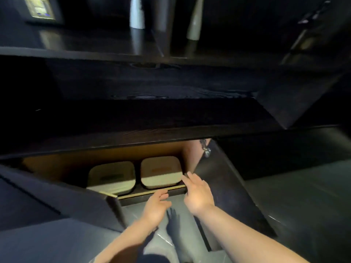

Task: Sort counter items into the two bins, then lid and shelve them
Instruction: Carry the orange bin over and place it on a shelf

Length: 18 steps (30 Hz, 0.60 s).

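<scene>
Two pale lidded bins stand side by side on the bottom shelf of an open low cabinet. The left bin [112, 176] carries a dark label on its lid and the right bin [160, 171] an orange one. My right hand [197, 194] hovers with straight fingers at the right bin's front right corner, fingertips close to it. My left hand [155, 207] is open, just in front of the shelf's front edge [152, 192], holding nothing.
The dark counter slab [133, 130] overhangs the cabinet. Open cabinet doors stand to the left [62, 198] and right [228, 186]. Two pale vases [136, 14] and a framed picture [40, 8] stand on upper shelves. Below my arms the floor is grey.
</scene>
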Each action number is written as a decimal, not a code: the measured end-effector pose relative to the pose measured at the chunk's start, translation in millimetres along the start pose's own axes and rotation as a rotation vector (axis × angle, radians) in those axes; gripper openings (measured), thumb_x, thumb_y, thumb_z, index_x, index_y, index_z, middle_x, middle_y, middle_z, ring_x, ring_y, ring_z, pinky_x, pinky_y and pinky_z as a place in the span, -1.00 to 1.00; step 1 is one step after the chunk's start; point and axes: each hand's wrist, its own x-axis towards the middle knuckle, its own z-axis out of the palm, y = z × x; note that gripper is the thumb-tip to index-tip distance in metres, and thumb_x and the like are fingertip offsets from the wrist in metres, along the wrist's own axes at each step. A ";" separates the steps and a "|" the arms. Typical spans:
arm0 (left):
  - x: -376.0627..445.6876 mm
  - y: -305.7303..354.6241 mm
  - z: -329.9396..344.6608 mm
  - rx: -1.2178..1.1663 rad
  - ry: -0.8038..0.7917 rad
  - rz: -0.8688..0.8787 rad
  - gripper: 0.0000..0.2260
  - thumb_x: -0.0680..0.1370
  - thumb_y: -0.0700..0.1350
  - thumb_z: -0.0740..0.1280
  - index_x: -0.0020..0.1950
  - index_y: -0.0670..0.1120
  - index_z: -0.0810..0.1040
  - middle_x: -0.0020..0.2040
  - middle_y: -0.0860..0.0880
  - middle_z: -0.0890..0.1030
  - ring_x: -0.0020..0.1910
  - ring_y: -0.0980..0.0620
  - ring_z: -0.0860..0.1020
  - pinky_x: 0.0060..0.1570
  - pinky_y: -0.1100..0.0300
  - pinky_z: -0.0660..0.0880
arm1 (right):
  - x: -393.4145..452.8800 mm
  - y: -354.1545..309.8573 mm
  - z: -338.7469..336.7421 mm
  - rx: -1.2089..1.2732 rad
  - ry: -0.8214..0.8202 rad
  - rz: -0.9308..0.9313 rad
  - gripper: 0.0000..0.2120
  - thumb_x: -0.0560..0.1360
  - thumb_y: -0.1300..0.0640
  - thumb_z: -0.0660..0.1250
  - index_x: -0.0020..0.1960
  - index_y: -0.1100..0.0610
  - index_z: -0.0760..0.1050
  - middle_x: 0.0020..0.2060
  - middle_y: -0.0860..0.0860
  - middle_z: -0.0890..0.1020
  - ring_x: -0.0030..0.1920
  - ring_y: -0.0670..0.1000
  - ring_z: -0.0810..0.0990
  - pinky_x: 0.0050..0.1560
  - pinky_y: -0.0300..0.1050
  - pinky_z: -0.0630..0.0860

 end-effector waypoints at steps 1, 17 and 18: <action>2.9 7.7 27.5 0.055 -0.071 0.033 -0.57 0.52 -0.38 0.26 0.39 -0.25 0.34 0.33 -0.24 0.46 0.30 -0.06 0.44 0.19 0.27 0.33 | -5.4 26.6 -6.6 0.007 0.051 0.089 -0.39 0.53 0.17 0.18 0.54 0.01 0.09 0.55 0.01 0.06 0.54 0.02 0.01 0.51 -0.02 0.00; -18.1 -5.4 230.9 0.492 -0.338 0.108 -0.36 0.53 -0.04 0.35 0.52 -0.14 0.13 0.49 -0.04 0.20 0.49 -0.01 0.19 0.46 0.15 0.15 | -76.4 177.3 35.8 -0.052 0.027 0.465 -0.77 0.58 -0.01 0.07 0.12 0.04 0.42 -0.02 0.03 0.67 0.02 0.13 0.62 -0.05 -0.09 0.46; -20.4 -10.8 222.9 0.493 -0.295 0.128 -0.32 0.52 -0.01 0.35 0.53 -0.11 0.09 0.50 -0.02 0.16 0.50 -0.02 0.16 0.47 0.14 0.14 | -76.0 171.1 39.6 -0.018 0.031 0.414 -0.77 0.56 -0.04 0.08 0.06 0.03 0.45 -0.07 0.03 0.68 0.00 0.14 0.63 -0.08 -0.09 0.46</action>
